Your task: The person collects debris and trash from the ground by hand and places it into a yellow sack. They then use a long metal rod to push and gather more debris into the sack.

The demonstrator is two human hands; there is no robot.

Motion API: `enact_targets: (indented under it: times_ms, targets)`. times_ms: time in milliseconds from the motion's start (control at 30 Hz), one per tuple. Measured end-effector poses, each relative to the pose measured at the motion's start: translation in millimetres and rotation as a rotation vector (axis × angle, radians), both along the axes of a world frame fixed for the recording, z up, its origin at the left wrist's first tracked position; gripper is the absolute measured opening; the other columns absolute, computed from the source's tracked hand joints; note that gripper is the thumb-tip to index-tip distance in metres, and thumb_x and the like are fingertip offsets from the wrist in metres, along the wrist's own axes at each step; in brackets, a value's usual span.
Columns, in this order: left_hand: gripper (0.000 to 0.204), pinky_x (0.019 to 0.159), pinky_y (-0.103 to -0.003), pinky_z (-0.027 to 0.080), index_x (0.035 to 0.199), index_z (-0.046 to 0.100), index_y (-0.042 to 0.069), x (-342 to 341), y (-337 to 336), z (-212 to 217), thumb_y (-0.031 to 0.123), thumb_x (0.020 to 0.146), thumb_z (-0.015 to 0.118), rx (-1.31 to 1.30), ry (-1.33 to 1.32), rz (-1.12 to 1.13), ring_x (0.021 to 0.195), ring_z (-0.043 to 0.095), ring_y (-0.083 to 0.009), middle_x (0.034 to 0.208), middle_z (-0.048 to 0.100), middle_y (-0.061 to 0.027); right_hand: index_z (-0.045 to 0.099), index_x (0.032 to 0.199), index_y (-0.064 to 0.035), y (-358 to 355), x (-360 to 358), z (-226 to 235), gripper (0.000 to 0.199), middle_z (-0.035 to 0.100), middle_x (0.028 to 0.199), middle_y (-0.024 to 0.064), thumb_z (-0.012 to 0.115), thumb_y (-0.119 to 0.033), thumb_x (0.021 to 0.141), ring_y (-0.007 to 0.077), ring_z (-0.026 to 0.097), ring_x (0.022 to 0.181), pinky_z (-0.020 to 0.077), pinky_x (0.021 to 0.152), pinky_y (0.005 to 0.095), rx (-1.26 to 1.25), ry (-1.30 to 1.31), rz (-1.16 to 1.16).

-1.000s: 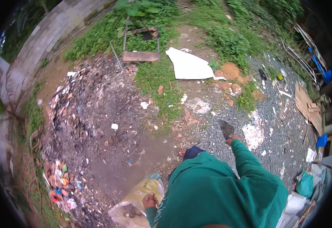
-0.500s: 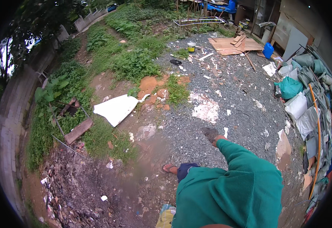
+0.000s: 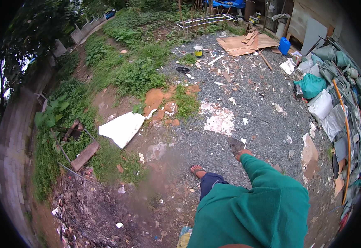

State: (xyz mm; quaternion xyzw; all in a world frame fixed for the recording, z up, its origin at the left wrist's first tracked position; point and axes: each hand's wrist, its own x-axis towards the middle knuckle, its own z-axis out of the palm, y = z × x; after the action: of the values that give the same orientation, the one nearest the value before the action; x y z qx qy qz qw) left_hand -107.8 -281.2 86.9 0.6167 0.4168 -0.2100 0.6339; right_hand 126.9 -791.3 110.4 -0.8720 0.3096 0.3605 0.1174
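My right hand point(image 3: 243, 154), at the end of a green sleeve point(image 3: 267, 177), reaches forward over the gravel. Its fingers are closed round the handle end of what looks like a trowel point(image 3: 235, 144), with a dark grey, mottled blade pointing ahead and to the left. The handle itself is hidden in the grip. My left hand is out of sight. Beside my body, at the lower edge, part of a yellow and pale printed bag point(image 3: 184, 237) shows; what holds it is hidden. One sandalled foot point(image 3: 197, 170) stands on the ground ahead.
A white sheet point(image 3: 122, 129) lies left, near a wooden plank point(image 3: 85, 156) and weeds. Ahead are white rubble point(image 3: 219, 119), a black slipper point(image 3: 182, 70), a paint bucket point(image 3: 198, 51) and plywood point(image 3: 234, 46). Stuffed sacks point(image 3: 321, 105) and an orange pipe point(image 3: 342, 103) line the right.
My foot has come forward and to the right in the picture. The whole view has shifted slightly, and less of the bag shows. The trowel stays in my right hand.
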Motion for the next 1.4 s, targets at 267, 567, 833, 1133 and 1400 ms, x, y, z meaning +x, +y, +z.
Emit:
enact_targets:
  times_ms: [267,567,833,1133,1400]
  targets:
    - [0.02,0.056,-0.036,0.055,0.1,0.068,0.005,-59.7,13.5,16.2,0.023,0.092,0.072,0.047,0.141,0.344,0.067,0.066,-0.0203,0.088,0.072,-0.0081,0.068,0.136,-0.0104,25.2,117.4,-24.9,0.069,0.064,0.142,0.0179,0.069,-0.06,0.088,0.0368,0.062,0.129,0.0497,0.111,0.0439,0.049,0.137,0.167]
    - [0.046,0.063,-0.043,0.052,0.09,0.07,0.001,-52.7,-28.3,10.7,0.046,0.099,0.064,0.431,0.101,0.325,0.065,0.066,-0.0261,0.074,0.068,-0.0139,0.072,0.114,-0.0075,19.5,232.8,-120.9,0.052,0.072,0.105,0.0145,0.062,-0.054,0.095,0.0297,0.067,0.092,0.0548,0.085,0.0426,0.088,0.085,0.464]
    - [0.019,0.054,-0.033,0.052,0.099,0.068,0.006,-95.0,-117.5,-59.4,0.008,0.085,0.08,0.477,0.204,0.476,0.065,0.063,-0.0147,0.084,0.072,-0.0055,0.077,0.101,-0.0058,29.3,305.4,-162.3,0.03,0.077,0.085,0.0118,0.064,-0.032,0.1,0.0264,0.075,0.072,0.0609,0.068,0.042,0.043,0.167,0.627]
    - [0.021,0.067,-0.038,0.058,0.089,0.073,0.006,-68.8,-106.1,-100.3,0.026,0.088,0.075,0.462,0.279,0.218,0.068,0.069,-0.0212,0.081,0.074,-0.0097,0.07,0.097,0.0018,56.1,362.4,-194.7,0.039,0.07,0.074,0.0164,0.064,-0.037,0.096,0.0274,0.067,0.062,0.0529,0.057,0.0484,0.276,0.037,0.394]
    - [0.039,0.058,-0.04,0.056,0.084,0.073,0.004,43.4,54.3,-131.8,0.042,0.092,0.071,0.625,0.043,0.293,0.057,0.067,-0.0242,0.069,0.069,-0.0114,0.063,0.11,-0.0025,218.2,380.1,-105.1,0.041,0.066,0.073,0.0185,0.067,-0.041,0.095,0.0296,0.062,0.058,0.0482,0.051,0.0492,0.321,-0.022,-0.049]
